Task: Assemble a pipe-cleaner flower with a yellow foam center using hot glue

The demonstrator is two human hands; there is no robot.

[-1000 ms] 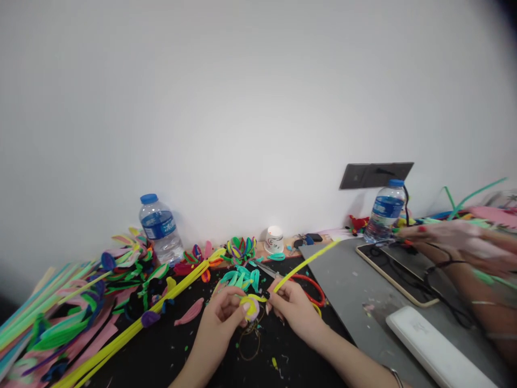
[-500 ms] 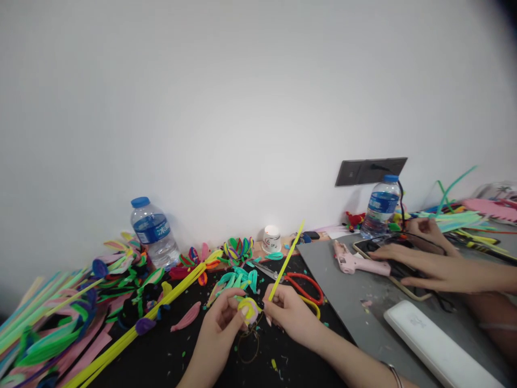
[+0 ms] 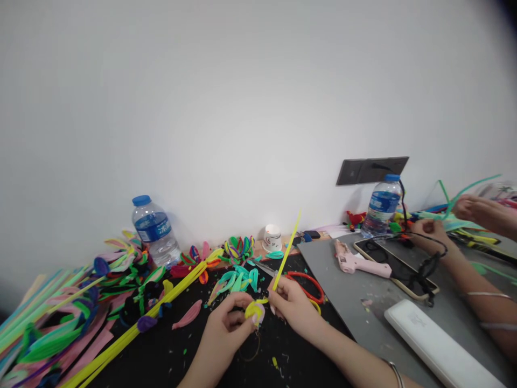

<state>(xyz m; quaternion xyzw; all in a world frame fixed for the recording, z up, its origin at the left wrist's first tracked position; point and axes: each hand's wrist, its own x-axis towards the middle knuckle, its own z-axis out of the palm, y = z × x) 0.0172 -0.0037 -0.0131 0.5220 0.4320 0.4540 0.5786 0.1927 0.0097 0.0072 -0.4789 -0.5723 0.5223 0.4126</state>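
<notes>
My left hand (image 3: 227, 322) pinches a small coiled disc of yellow and pink pipe cleaner (image 3: 254, 311) over the black mat. My right hand (image 3: 291, 305) grips the free length of the yellow pipe cleaner (image 3: 286, 257), which rises steeply from the coil toward the wall. The two hands nearly touch at the coil. Red-handled scissors (image 3: 306, 284) lie just behind my right hand.
Piles of coloured pipe cleaners and bent petals (image 3: 81, 302) fill the left. Two water bottles (image 3: 154, 230) (image 3: 381, 206), a small cup (image 3: 272, 238), a pink glue gun (image 3: 355, 261), a tablet (image 3: 398, 266) and a white case (image 3: 438, 345) are around. Another person's hands (image 3: 434, 231) work at right.
The yellow pipe cleaner's free end swung from pointing right to standing steeply up as my hands turned the coil. The other person's hands left the tablet and picked up green pipe cleaners.
</notes>
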